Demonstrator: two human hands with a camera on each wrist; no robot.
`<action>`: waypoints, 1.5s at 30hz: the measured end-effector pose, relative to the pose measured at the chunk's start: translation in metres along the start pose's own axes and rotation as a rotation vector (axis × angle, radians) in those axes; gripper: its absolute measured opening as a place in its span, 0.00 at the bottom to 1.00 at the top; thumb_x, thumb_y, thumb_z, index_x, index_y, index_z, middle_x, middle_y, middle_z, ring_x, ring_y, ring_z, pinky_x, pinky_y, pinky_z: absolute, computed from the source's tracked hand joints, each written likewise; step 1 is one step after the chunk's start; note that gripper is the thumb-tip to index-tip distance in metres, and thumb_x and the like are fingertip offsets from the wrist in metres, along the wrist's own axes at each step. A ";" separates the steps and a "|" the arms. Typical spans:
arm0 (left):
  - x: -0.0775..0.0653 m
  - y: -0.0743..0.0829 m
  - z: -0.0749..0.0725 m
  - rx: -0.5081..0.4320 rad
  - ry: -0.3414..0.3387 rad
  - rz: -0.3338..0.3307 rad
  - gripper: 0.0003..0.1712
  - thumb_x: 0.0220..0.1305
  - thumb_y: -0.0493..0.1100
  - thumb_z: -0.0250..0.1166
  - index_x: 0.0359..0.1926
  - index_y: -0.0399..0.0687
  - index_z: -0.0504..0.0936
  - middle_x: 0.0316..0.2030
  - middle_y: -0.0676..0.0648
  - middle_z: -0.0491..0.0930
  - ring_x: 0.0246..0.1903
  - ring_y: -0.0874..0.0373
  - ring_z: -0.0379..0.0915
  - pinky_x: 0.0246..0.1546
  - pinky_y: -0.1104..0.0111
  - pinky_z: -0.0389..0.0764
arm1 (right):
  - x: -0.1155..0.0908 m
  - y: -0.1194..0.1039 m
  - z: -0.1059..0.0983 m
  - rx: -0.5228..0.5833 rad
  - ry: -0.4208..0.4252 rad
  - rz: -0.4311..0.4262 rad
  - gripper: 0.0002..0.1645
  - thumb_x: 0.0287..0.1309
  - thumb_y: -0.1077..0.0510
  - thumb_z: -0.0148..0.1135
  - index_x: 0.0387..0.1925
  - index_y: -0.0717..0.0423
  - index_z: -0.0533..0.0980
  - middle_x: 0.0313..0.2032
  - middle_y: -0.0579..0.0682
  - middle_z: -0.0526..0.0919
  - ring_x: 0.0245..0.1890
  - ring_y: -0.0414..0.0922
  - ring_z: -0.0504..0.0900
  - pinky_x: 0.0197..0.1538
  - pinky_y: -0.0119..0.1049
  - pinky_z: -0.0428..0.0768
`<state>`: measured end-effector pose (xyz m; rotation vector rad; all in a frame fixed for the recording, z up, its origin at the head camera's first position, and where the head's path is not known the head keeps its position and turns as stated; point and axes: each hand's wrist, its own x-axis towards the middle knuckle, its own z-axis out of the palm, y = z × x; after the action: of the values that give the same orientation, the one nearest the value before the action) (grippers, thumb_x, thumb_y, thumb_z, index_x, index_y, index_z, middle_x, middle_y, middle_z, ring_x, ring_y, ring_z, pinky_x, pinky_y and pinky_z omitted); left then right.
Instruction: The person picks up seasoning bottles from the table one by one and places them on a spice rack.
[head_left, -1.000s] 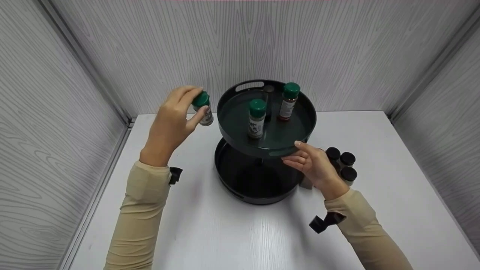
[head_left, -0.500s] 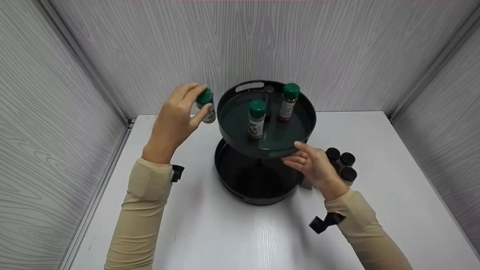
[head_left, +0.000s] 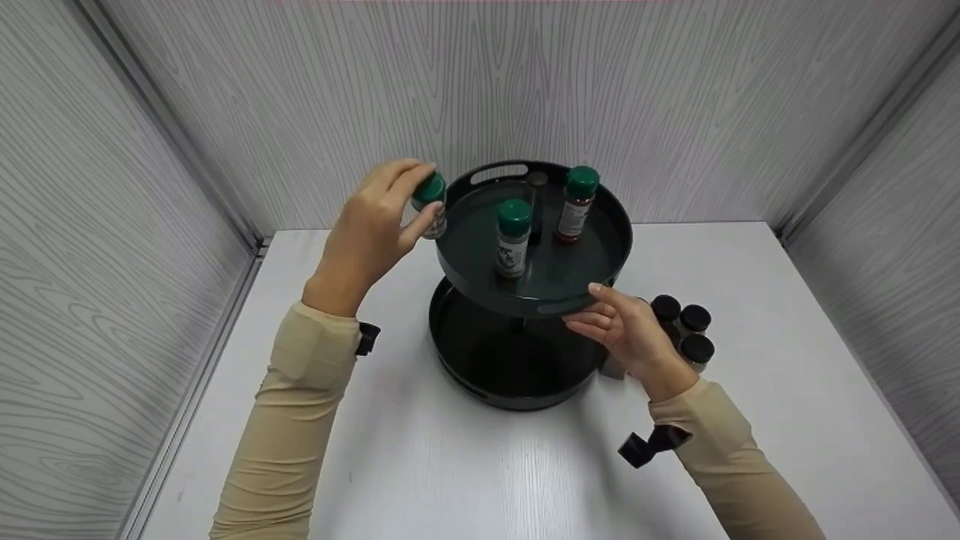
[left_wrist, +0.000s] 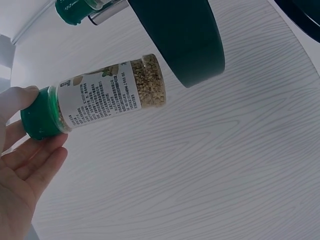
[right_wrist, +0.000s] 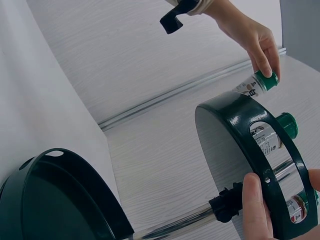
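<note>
In the head view my left hand pinches a spice jar by its green cap, at the left rim of a dark two-tier tray stand. The left wrist view shows its white label and brown granules inside. My right hand grips the front right rim of the upper tray, thumb on top and fingers below. On that tray stand a green-capped jar with pale contents near the middle and a green-capped jar with red contents at the back right.
Beneath sits the wider-looking lower tray on the white table. Several black-capped jars cluster to the right of the stand, partly behind my right hand. Grey wood-grain panels enclose the back and sides.
My left hand has moved right and slightly away from me with the jar, from beside the upper tray to its left rim. My right hand and the stand have stayed still.
</note>
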<state>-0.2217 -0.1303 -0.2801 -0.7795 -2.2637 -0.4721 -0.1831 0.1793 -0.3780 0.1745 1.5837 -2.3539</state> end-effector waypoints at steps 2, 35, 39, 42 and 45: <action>0.001 0.000 0.002 -0.006 -0.009 0.001 0.21 0.68 0.41 0.60 0.56 0.32 0.77 0.52 0.36 0.79 0.55 0.45 0.76 0.59 0.61 0.80 | -0.001 0.000 0.001 0.000 -0.004 0.002 0.21 0.68 0.57 0.51 0.56 0.63 0.61 0.36 0.47 0.85 0.37 0.44 0.88 0.49 0.35 0.86; 0.016 0.004 0.020 -0.086 -0.114 0.006 0.22 0.69 0.41 0.59 0.59 0.34 0.75 0.55 0.35 0.77 0.58 0.45 0.74 0.62 0.61 0.78 | 0.003 -0.005 -0.007 -0.001 0.004 -0.008 0.16 0.68 0.56 0.52 0.51 0.61 0.64 0.33 0.48 0.87 0.35 0.44 0.88 0.48 0.34 0.87; 0.015 0.004 0.021 -0.087 -0.113 0.007 0.22 0.68 0.41 0.59 0.59 0.34 0.75 0.55 0.36 0.77 0.58 0.45 0.74 0.62 0.61 0.78 | 0.003 -0.008 -0.010 -0.024 0.021 -0.003 0.17 0.69 0.54 0.52 0.52 0.60 0.63 0.33 0.47 0.87 0.35 0.43 0.87 0.47 0.33 0.86; 0.015 0.004 0.022 -0.089 -0.114 0.003 0.22 0.68 0.41 0.59 0.59 0.34 0.75 0.55 0.36 0.77 0.58 0.45 0.74 0.61 0.61 0.78 | 0.003 -0.009 -0.013 -0.037 0.037 0.000 0.19 0.68 0.52 0.53 0.53 0.59 0.63 0.34 0.46 0.87 0.36 0.42 0.87 0.48 0.32 0.86; 0.015 0.005 0.022 -0.092 -0.114 -0.001 0.22 0.68 0.41 0.59 0.59 0.34 0.75 0.55 0.36 0.77 0.58 0.46 0.74 0.61 0.61 0.78 | 0.003 -0.012 -0.015 -0.036 0.053 0.000 0.21 0.68 0.52 0.54 0.55 0.59 0.63 0.34 0.46 0.87 0.36 0.42 0.87 0.48 0.32 0.86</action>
<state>-0.2381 -0.1095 -0.2847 -0.8718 -2.3616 -0.5482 -0.1904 0.1962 -0.3741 0.2302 1.6491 -2.3373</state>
